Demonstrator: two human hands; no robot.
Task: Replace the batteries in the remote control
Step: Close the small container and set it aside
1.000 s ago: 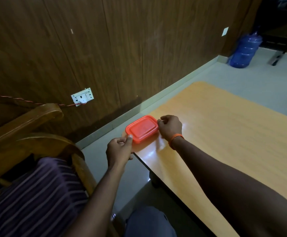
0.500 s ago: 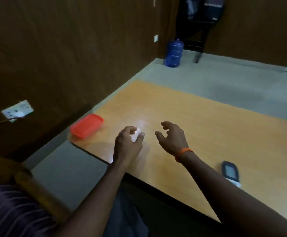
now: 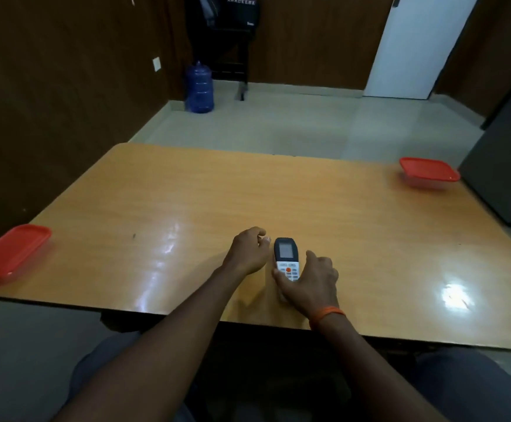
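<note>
A white remote control point(image 3: 286, 259) with a dark screen and an orange button lies face up near the front edge of the wooden table point(image 3: 187, 208). My right hand point(image 3: 310, 283) wraps around its lower end, thumb on one side and fingers on the other. My left hand point(image 3: 248, 250) rests just left of the remote with its fingers curled; whether it holds something small is hidden. No loose batteries are visible.
A red-lidded container point(image 3: 12, 250) sits at the table's left edge and another red-lidded container point(image 3: 429, 172) at the far right corner. Beyond the table are a blue water jug point(image 3: 200, 88), a white door point(image 3: 415, 47) and a dark cabinet point(image 3: 504, 178) at the right.
The view swung right from the left red container to the table's middle. Both hands left the container and moved to the remote; my right hand now grips it.
</note>
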